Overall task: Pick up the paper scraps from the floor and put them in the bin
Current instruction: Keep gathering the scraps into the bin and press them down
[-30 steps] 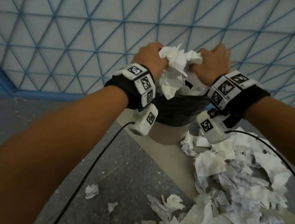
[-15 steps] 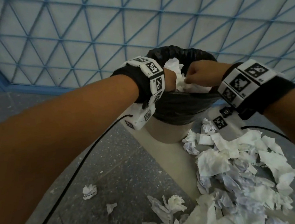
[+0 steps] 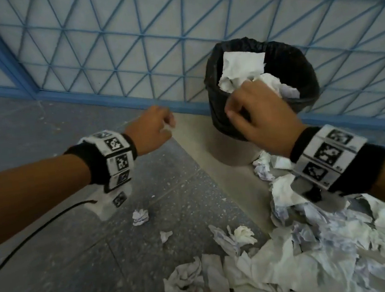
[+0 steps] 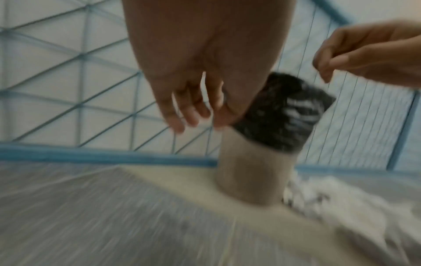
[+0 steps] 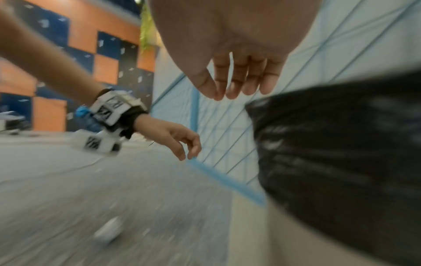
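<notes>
While the big heap of paper scraps (image 3: 307, 253) lies on the floor (image 3: 56, 269) below and nearest the right hand (image 3: 257, 112), which hangs loose and empty by the bin (image 3: 302, 66), the left hand (image 3: 149, 131), also slack, hovers nearer the lone crumpled scrap (image 3: 140, 216).

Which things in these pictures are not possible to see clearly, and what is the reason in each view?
- Head view: the inside of the bin below the top papers is hidden by its black liner and the right hand.
- Head view: the paper pile is cut off by the bottom edge.
- Left wrist view: the floor and scraps are blurred by motion.
- Right wrist view: the small white thing on the floor is too blurred to name.
</notes>
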A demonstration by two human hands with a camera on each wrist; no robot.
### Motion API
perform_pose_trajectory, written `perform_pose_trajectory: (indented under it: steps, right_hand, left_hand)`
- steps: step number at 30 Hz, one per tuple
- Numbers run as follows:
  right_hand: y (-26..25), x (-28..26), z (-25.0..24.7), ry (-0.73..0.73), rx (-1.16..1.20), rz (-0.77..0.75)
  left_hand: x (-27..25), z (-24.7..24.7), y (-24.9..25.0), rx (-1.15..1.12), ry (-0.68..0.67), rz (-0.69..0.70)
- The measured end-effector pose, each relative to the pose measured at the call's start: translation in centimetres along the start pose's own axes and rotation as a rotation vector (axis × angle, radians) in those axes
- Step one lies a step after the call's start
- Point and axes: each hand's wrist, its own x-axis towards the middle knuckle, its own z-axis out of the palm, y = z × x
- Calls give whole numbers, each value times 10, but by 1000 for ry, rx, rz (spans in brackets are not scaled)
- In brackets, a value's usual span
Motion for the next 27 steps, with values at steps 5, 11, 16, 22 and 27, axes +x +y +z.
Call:
perform_pose_trajectory:
  steps: [5, 11, 16, 22, 27]
  right_hand:
    - [-30, -67, 83, -810, -10, 206]
    - [-40, -123, 143, -1049, -12, 428]
    - [-46, -120, 148, -916, 200, 383]
    - [-58, -129, 120, -772, 219, -7]
    - [-67, -165, 123, -957, 95, -132]
  left_hand:
    - [-79, 59, -64, 376, -651, -330]
    - [-125, 98, -69, 218, -595, -404]
    - [-124, 102, -56, 3, -382, -326]
    - [-137, 127, -44, 210, -529, -14]
    - [-143, 132, -39, 352, -636, 111]
